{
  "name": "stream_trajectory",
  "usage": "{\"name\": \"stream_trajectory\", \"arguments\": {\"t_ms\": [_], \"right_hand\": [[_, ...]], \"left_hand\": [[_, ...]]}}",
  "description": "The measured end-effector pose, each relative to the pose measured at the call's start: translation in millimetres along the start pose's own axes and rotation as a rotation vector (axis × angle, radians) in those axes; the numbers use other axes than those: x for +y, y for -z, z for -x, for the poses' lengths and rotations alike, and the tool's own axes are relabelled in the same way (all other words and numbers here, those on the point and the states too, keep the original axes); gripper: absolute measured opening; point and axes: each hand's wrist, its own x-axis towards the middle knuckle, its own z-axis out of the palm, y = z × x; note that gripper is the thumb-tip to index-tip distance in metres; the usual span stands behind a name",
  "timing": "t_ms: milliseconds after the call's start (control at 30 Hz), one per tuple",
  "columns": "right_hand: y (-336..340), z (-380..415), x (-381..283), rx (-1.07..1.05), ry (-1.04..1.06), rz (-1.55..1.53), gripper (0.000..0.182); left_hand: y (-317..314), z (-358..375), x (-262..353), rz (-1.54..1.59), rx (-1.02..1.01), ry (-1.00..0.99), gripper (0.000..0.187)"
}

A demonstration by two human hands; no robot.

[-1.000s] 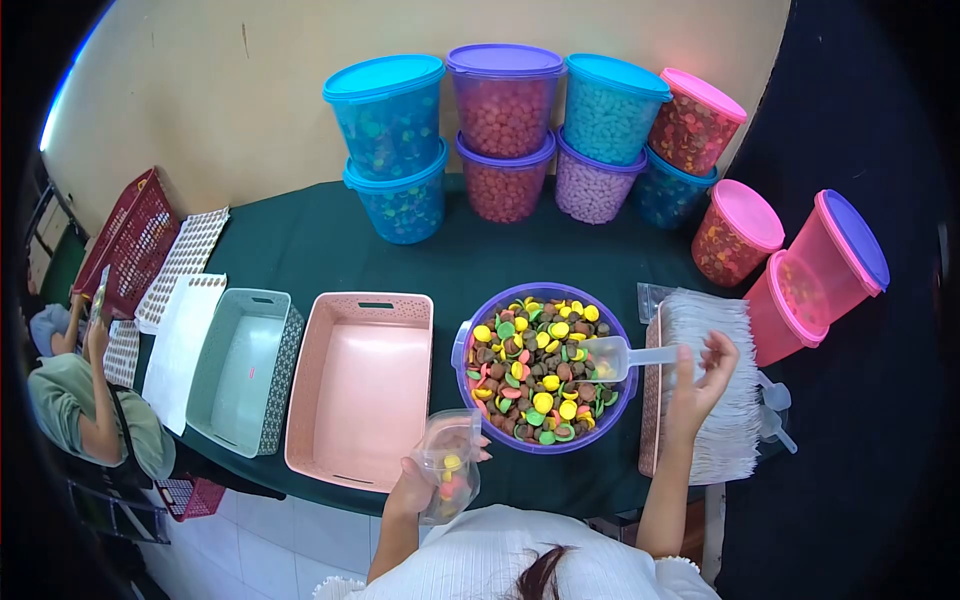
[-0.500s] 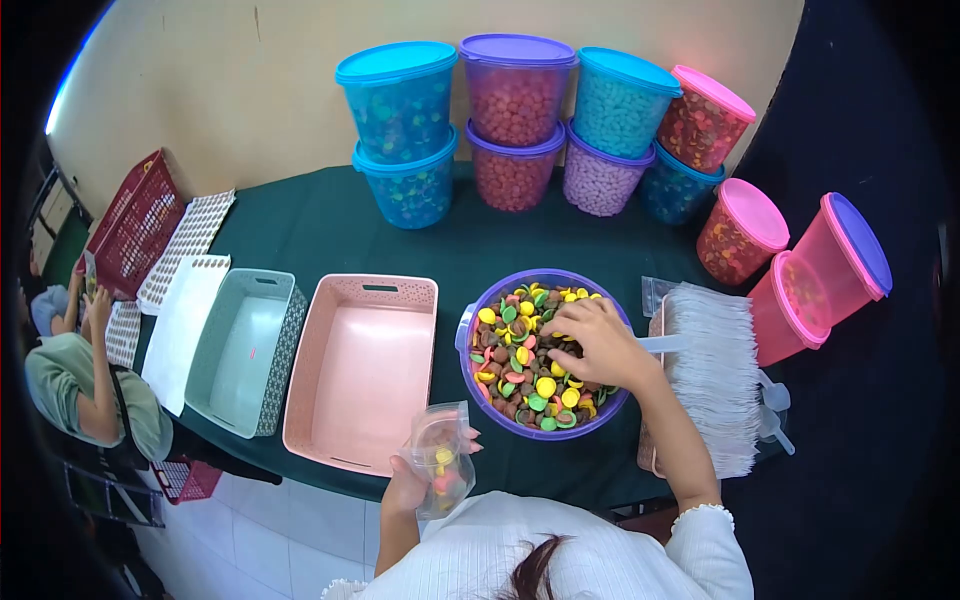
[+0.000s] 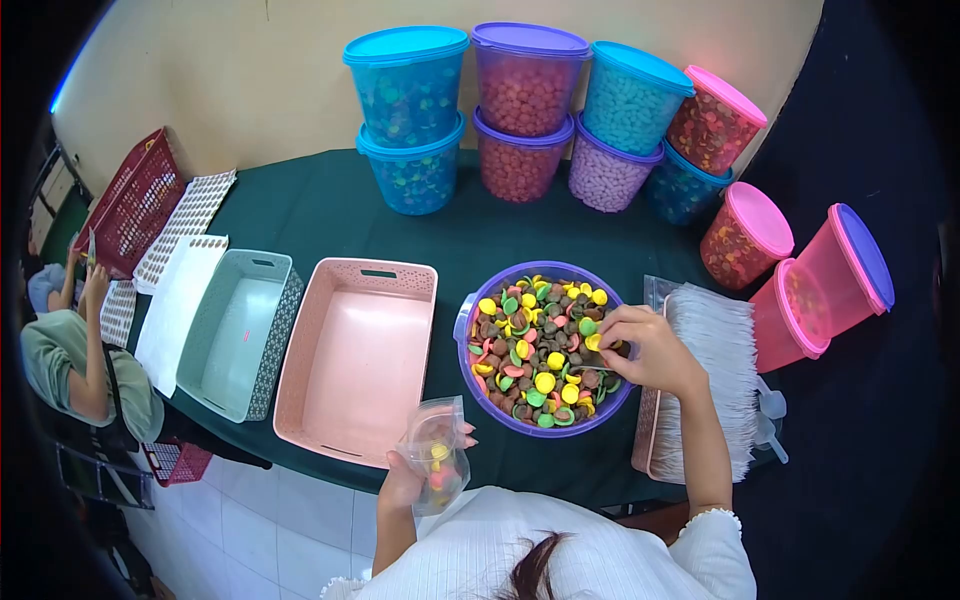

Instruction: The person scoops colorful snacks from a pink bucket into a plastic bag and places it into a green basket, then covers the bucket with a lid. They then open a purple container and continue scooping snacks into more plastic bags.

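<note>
My left hand (image 3: 405,478) grips a clear zip pouch (image 3: 438,450) with a few yellow and pink candy pieces in its lower part. A purple-rimmed bowl (image 3: 470,390) holds a heap of brown, yellow, green and pink cup-shaped candies (image 3: 545,350). Over the bowl's right edge, the fingers of my right hand (image 3: 655,350) are curled together around a pale scoop, mostly hidden by the hand. A thin clear edge of the scoop (image 3: 592,367) shows among the candies.
A pink basket (image 3: 350,360) and a green basket (image 3: 235,340) stand left of the bowl. Many clear pouches (image 3: 710,390) fill a basket at right, with loose scoops (image 3: 770,405) beside it. Stacked lidded tubs (image 3: 520,90) line the back. Another person (image 3: 90,365) works at far left.
My right hand has moved right, from the middle of the candies to the bowl's right rim, closing on the scoop whose handle showed there. The left hand still holds the pouch.
</note>
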Motion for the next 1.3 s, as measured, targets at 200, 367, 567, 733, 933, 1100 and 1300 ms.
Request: {"name": "stream_trajectory", "arguments": {"t_ms": [200, 367, 567, 733, 933, 1100, 1300], "right_hand": [[16, 10, -9, 0.04, -0.001, 0.153, 0.009], [24, 35, -23, 0.331, -0.228, 0.357, 0.019], [-1, 78, 7, 0.67, -0.787, -0.293, 0.026], [-28, 67, 5, 0.785, -0.678, -0.785, 0.035], [-54, 56, 14, 0.971, -0.679, -1.034, 0.026], [-51, 55, 23, 1.018, -0.678, -1.175, 0.023], [-14, 34, 29, 0.983, -0.602, -1.173, 0.019]], "left_hand": [[2, 1, -1, -0.022, -0.014, -0.002, 0.101], [1, -1, 4, 0.036, -0.065, 0.016, 0.098], [-10, -14, 4, 0.066, -0.115, 0.045, 0.098], [-13, -17, 6, 0.032, -0.136, 0.047, 0.1], [-14, -21, 15, -0.02, -0.2, 0.029, 0.1], [-19, -30, 26, 0.118, -0.325, 0.087, 0.105], [-26, -64, 37, 0.45, -0.502, 0.309, 0.103]]}}
